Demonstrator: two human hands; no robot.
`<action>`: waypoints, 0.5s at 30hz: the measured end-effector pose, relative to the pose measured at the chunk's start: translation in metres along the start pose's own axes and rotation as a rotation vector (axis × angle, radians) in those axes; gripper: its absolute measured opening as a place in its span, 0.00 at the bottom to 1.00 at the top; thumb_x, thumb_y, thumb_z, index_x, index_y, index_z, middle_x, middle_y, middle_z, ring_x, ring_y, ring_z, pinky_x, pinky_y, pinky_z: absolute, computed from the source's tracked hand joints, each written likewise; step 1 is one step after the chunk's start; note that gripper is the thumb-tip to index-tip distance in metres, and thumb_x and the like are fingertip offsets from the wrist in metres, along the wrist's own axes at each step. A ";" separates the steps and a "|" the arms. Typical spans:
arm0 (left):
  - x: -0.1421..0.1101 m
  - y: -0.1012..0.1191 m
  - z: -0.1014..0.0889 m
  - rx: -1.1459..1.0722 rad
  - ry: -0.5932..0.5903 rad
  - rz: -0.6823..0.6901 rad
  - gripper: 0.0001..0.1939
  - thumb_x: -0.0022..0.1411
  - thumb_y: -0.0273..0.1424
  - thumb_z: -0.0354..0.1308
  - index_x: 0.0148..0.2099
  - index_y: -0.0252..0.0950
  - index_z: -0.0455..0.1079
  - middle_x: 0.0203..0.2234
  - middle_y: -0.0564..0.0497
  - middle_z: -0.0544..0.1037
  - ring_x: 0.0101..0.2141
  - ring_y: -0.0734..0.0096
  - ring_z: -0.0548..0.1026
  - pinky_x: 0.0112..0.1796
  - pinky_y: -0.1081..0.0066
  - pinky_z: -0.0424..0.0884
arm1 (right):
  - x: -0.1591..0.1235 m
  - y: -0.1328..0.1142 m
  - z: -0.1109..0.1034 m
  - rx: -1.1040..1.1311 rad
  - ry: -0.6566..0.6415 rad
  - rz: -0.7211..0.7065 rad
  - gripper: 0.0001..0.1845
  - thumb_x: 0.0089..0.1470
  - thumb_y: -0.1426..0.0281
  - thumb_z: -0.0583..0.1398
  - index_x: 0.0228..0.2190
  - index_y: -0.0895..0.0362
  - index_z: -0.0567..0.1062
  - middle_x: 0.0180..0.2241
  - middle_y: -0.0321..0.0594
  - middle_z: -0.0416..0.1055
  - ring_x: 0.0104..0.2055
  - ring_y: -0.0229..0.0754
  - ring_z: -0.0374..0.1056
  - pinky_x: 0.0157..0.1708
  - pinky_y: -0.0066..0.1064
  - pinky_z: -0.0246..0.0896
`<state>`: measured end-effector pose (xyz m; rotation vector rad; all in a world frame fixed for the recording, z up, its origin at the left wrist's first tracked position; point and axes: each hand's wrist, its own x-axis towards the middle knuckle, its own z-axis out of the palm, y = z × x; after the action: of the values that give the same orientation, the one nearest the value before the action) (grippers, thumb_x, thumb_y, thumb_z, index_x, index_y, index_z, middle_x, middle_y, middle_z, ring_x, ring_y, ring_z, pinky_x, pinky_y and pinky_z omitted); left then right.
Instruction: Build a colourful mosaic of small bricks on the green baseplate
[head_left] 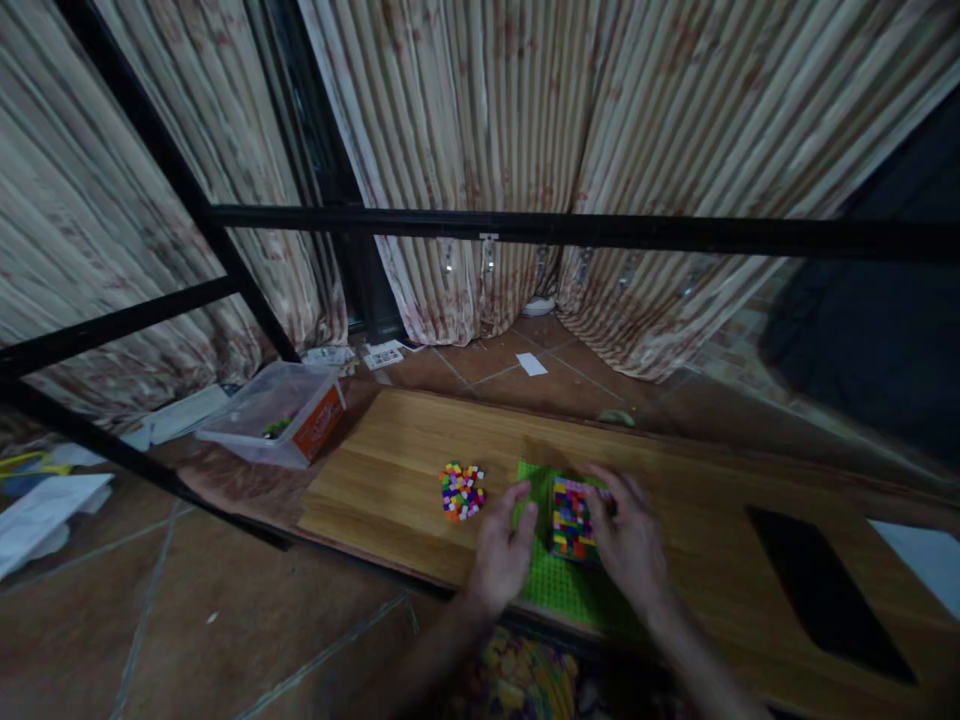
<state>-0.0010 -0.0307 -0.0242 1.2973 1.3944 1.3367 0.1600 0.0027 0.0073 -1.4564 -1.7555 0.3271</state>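
A green studded baseplate (559, 590) lies on the wooden board, with a block of many-coloured toy bricks (573, 522) on it. Over the right part of that block, my right hand (628, 530) reaches with bent fingers; its fingertips hide that side, and whether they grip a brick cannot be made out. My left hand (504, 550) is at the plate's left edge, thumb and fingers apart, nothing seen between them. Left of it, a loose pile of small coloured bricks (460, 491) rests on the wood.
The wooden board (375, 470) spans a low table. A clear plastic box (274, 415) with an orange label stands at its left end. A black flat slab (829, 590) and white paper (922, 560) lie to the right. A black metal rail (570, 228) crosses before the curtains.
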 end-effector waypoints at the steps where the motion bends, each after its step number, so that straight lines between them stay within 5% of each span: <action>1: -0.010 -0.002 -0.011 0.007 0.001 -0.004 0.18 0.64 0.38 0.52 0.53 0.38 0.69 0.50 0.45 0.75 0.51 0.63 0.72 0.55 0.62 0.65 | 0.000 -0.013 0.005 0.017 -0.071 -0.060 0.18 0.61 0.63 0.50 0.46 0.55 0.73 0.44 0.45 0.72 0.47 0.45 0.67 0.48 0.38 0.63; 7: -0.052 -0.018 -0.066 0.007 0.067 -0.068 0.13 0.63 0.34 0.53 0.47 0.37 0.73 0.44 0.46 0.78 0.47 0.63 0.74 0.51 0.65 0.67 | 0.000 -0.068 0.068 -0.086 -0.417 -0.188 0.19 0.55 0.79 0.53 0.45 0.56 0.74 0.43 0.44 0.72 0.48 0.45 0.66 0.49 0.34 0.61; 15: -0.047 -0.012 -0.080 -0.046 0.050 -0.154 0.12 0.60 0.34 0.54 0.42 0.36 0.74 0.38 0.48 0.79 0.42 0.64 0.76 0.46 0.67 0.70 | 0.005 -0.065 0.105 -0.130 -0.519 -0.141 0.14 0.52 0.80 0.54 0.37 0.56 0.75 0.38 0.45 0.70 0.41 0.44 0.68 0.43 0.32 0.61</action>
<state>-0.0736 -0.0901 -0.0305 1.1097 1.4587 1.2963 0.0401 0.0182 -0.0151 -1.4092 -2.3172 0.5632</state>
